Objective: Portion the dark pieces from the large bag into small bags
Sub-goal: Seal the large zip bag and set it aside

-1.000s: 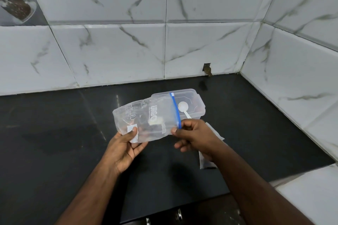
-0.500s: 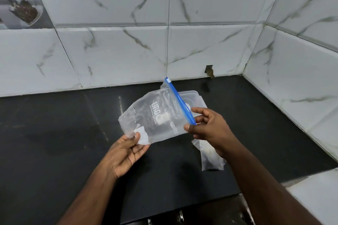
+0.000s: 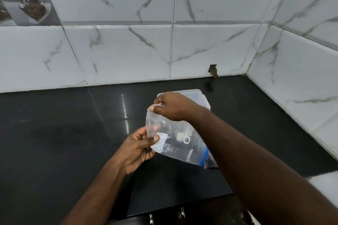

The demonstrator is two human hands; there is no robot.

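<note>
I hold a clear zip bag (image 3: 180, 144) with white print and a blue zip strip above the black counter. The blue strip now points down to the right, under my right forearm. My left hand (image 3: 138, 149) pinches the bag's left edge between thumb and fingers. My right hand (image 3: 172, 106) pinches the bag's upper left corner. The bag looks empty apart from a small white patch. No dark pieces show in the bag.
A clear plastic box (image 3: 196, 96) with a lid sits on the counter (image 3: 64, 133) behind my right hand. Another clear bag (image 3: 210, 163) lies flat under my right forearm. Tiled walls close the back and right. The counter's front edge runs below my arms.
The bag has been turned so its blue zip end moved from the upper right to the lower right. My right hand let go of the zip strip and moved to the upper left corner.
</note>
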